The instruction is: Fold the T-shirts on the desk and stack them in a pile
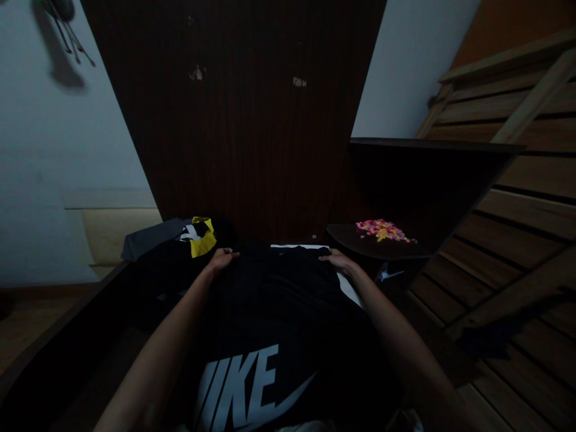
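Observation:
A black T-shirt with large white NIKE lettering near its lower part lies spread out in front of me. My left hand pinches the shirt's far left edge. At the far right edge, my right hand grips the same shirt between thumb and fingers. Something white shows from under the shirt beside my right wrist, and a strip of white runs along the far edge. Dim light hides where the dark cloth ends.
Dark clothes with a yellow-and-white print and a grey piece lie left. A tall dark wooden panel rises behind. To the right, a corner shelf bears small pink and yellow pieces; a slatted wooden frame stands beyond.

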Action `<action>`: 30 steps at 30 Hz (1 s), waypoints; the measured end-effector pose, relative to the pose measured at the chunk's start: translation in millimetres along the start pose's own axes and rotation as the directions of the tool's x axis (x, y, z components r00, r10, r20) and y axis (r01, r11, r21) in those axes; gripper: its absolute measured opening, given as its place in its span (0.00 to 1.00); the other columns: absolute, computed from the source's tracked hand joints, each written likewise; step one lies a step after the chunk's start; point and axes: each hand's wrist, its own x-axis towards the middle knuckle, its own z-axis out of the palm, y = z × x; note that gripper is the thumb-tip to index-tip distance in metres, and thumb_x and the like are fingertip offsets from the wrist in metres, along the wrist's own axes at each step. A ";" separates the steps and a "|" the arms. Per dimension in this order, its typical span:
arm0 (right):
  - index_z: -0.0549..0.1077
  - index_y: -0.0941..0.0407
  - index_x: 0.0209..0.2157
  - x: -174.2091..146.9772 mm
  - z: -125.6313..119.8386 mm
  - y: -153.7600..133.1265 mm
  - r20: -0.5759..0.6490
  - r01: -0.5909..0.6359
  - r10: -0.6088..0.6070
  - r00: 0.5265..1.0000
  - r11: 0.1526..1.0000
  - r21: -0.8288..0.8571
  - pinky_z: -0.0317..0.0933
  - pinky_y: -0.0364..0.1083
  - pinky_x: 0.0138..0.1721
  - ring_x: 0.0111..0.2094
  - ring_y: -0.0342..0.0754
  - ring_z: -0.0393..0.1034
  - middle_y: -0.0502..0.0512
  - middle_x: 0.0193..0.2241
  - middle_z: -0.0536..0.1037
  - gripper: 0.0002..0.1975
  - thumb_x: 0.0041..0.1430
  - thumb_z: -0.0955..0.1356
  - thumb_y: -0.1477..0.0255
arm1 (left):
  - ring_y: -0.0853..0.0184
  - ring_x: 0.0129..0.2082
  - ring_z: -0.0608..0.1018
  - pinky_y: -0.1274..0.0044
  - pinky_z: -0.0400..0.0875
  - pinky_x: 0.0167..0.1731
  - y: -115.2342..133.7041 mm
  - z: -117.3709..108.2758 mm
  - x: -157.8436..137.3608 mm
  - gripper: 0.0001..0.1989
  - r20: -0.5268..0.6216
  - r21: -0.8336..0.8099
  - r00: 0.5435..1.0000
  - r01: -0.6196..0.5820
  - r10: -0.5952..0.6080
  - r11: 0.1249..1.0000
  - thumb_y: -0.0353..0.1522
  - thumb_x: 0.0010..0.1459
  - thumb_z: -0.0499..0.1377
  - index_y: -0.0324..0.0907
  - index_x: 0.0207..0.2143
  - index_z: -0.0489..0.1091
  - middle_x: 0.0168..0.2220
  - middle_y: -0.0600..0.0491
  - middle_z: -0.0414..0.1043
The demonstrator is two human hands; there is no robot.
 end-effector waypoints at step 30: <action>0.72 0.54 0.22 28.8 15.2 17.6 -0.470 -0.008 -0.127 0.874 0.961 -0.275 0.64 0.43 0.34 0.36 0.51 0.74 0.54 0.27 0.79 0.09 0.46 0.73 0.65 | 0.52 0.45 0.79 0.71 0.71 0.38 5.2 16.1 -7.8 0.14 -0.258 0.430 0.965 0.063 0.056 0.901 0.30 0.61 0.53 0.36 0.45 0.73 0.44 0.33 0.76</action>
